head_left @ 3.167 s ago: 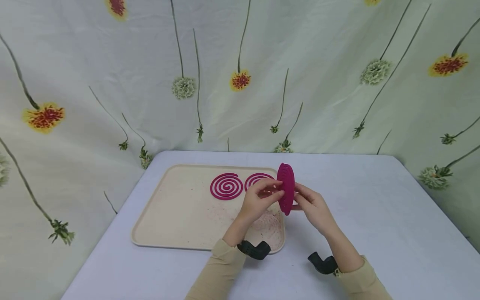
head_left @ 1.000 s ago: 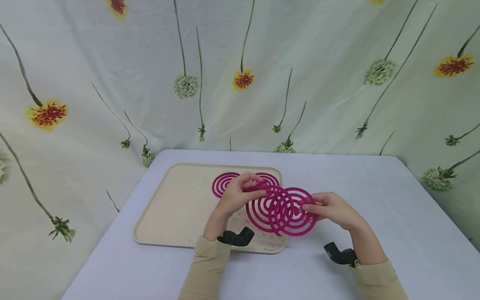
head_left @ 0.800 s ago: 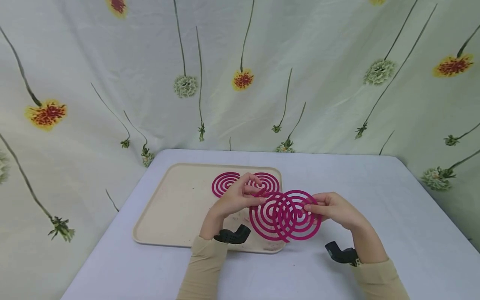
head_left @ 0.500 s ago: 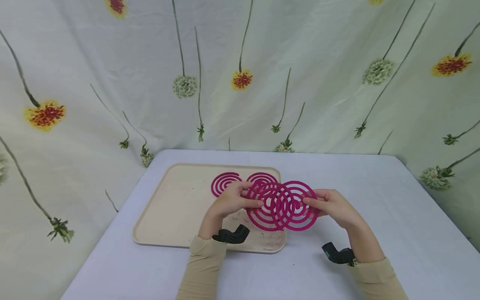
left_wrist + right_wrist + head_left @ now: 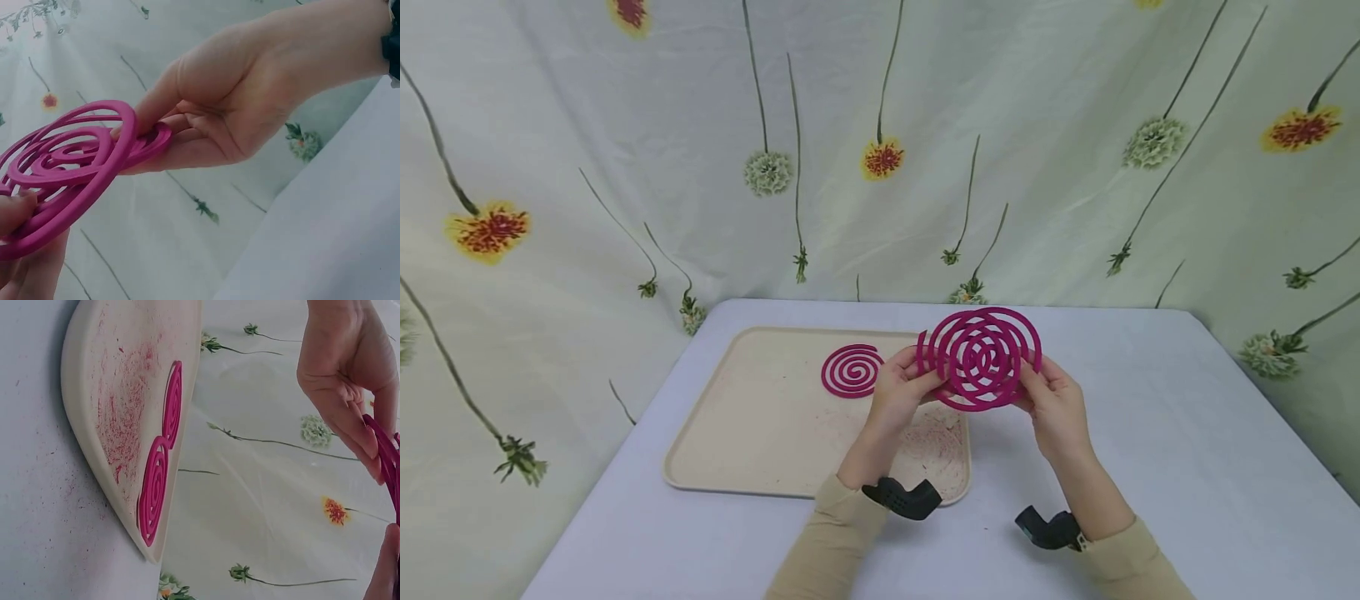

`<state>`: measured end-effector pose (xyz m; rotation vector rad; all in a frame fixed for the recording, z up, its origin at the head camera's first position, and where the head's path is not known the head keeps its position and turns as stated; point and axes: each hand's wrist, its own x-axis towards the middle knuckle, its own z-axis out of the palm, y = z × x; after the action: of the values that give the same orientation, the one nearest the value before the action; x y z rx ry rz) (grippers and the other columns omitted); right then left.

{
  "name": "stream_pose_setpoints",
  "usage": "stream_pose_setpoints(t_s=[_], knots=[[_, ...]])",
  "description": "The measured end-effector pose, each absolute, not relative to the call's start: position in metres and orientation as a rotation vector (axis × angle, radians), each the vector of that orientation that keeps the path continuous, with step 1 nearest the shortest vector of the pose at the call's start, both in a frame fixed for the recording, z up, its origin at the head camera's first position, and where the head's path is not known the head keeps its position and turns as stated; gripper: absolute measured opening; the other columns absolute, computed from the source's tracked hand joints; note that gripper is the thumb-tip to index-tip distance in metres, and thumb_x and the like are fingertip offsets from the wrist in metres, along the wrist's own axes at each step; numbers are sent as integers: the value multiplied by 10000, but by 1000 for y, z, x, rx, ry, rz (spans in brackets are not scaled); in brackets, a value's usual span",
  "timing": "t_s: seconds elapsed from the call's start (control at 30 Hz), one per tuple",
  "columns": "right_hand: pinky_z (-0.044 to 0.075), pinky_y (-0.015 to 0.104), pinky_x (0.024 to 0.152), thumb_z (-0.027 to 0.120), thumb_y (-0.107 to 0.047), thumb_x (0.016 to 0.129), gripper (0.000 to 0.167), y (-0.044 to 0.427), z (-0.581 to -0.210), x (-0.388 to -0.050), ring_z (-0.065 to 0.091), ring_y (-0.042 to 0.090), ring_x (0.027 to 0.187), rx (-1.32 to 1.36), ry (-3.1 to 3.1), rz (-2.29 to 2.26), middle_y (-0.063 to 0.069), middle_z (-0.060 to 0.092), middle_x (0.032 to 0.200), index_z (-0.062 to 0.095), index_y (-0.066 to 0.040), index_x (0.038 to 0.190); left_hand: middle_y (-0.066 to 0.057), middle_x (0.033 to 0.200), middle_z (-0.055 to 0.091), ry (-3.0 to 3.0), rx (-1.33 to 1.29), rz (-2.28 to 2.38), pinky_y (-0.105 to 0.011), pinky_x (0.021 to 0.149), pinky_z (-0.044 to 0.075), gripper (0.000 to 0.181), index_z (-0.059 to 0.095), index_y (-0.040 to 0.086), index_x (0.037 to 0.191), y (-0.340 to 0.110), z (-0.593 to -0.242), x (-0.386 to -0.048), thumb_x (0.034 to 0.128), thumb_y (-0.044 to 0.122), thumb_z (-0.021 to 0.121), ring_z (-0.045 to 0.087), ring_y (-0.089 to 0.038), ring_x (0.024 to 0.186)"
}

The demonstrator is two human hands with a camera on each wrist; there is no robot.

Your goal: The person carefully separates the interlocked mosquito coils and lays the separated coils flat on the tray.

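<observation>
My left hand (image 5: 897,396) and my right hand (image 5: 1058,407) hold two overlapping magenta spiral coils (image 5: 981,358) upright above the tray's right edge. Each hand pinches one side between thumb and fingers. In the left wrist view, the coils (image 5: 69,156) look interlaced, with the left thumb on their near surface and the left fingers (image 5: 187,147) beneath. Another magenta spiral (image 5: 852,371) lies flat on the tray. The right wrist view shows two spirals lying there, one (image 5: 172,405) beside the other (image 5: 154,490); in the head view, the held coils and left hand hide the second.
A beige tray (image 5: 737,417) lies on the left and middle of the white-covered table (image 5: 1150,400), with reddish crumbs at its right end. A cloth with printed flowers (image 5: 1060,167) hangs behind the table. Each wrist wears a black device.
Both hands have risen and come closer together. The two held coils, which overlapped only partly side by side, now overlap almost fully.
</observation>
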<state>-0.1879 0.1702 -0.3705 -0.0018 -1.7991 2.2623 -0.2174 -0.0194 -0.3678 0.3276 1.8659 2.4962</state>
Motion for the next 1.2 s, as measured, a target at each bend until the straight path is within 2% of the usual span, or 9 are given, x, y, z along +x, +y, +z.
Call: stream_pose_setpoints(t_s=[0.13,0.23,0.3,0.43,0.53,0.63,0.87,1.07,1.2], knots=[[536,266,758,544,-184,957,395,172,-367,-186,678,96,849,-28,-1824,2249,-76,683,946,498,45,1276,-165,954,694,1899,334,2512,-341,723,556,280,588,-43,1115,-16,-368,-214,855,24,667,696,-207,812],[541,264,753,529,-151,966,411,182,-365,-187,677,92,837,81,-2024,2219,-97,682,929,458,87,1293,-172,969,691,1961,422,2405,-356,718,558,303,583,-42,1138,-25,-368,-216,860,45,668,694,-219,826],[546,269,743,521,-121,966,413,193,-364,-187,678,103,815,235,-2203,2188,-77,686,917,438,133,1282,-183,950,689,2017,517,2261,-356,702,563,314,576,-36,1164,-34,-367,-218,866,32,652,693,-206,804],[563,321,696,502,-90,967,354,214,-362,-190,692,181,751,653,-2516,2123,45,701,866,475,190,1180,-189,903,688,2098,720,1887,-321,646,568,339,566,-35,1203,-52,-364,-220,873,12,623,673,-147,721],[568,371,655,497,-96,967,290,223,-362,-191,688,263,701,941,-2671,2070,113,695,817,539,171,1072,-171,889,697,2100,825,1654,-301,623,562,301,588,-58,1161,-58,-361,-219,874,26,625,662,-123,687],[567,390,639,506,-104,963,253,224,-363,-191,682,293,683,1073,-2745,2023,131,692,796,580,134,1004,-150,876,703,2101,882,1531,-291,637,560,233,622,-71,1080,-59,-360,-219,874,37,630,666,-126,696],[569,348,650,492,-117,970,252,218,-362,-190,681,222,662,896,-2695,1934,85,689,752,597,112,963,-142,869,703,2187,822,1644,-299,673,564,191,655,-70,1038,-56,-360,-217,873,21,622,675,-184,725],[562,297,677,495,-94,966,267,214,-359,-189,680,180,683,839,-2605,1942,35,692,768,575,159,1000,-148,868,703,2249,771,1720,-297,685,563,190,671,-62,1028,-53,-357,-214,864,27,637,675,-163,730],[558,280,686,522,-126,961,293,211,-354,-185,675,175,686,640,-2641,1922,92,687,787,575,158,1009,-138,848,704,2330,683,1733,-273,643,557,194,679,-50,1011,-51,-355,-211,853,64,671,674,-170,713]])
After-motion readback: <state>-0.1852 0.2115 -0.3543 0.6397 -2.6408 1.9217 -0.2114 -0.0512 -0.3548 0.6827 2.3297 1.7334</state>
